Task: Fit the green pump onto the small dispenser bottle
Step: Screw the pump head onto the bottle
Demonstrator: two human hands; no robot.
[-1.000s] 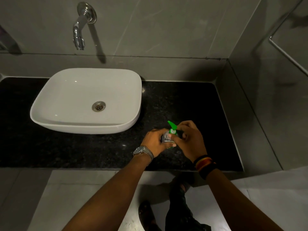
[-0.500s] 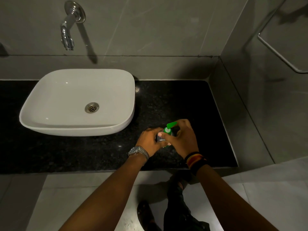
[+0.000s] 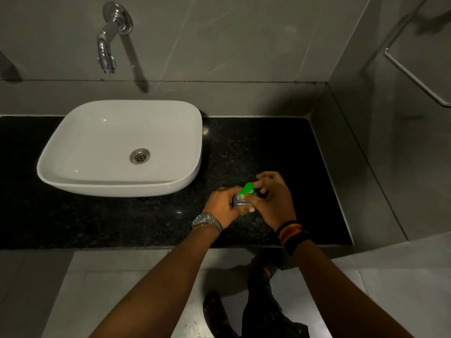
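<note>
Gripping the small dispenser bottle (image 3: 238, 200), the left hand (image 3: 223, 207) steadies it above the black granite counter (image 3: 280, 152), right of the white basin (image 3: 122, 147). The right hand (image 3: 273, 201) pinches the green pump (image 3: 247, 189) sitting on the neck. Seating looks underway; whether it is tightened home cannot be told.

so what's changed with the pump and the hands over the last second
The green pump has turned: its nozzle pointed up and left, now it points up and right under the right hand, which keeps twisting it. The left hand still grips the small bottle. Nothing was let go; the sink is as before.
</note>
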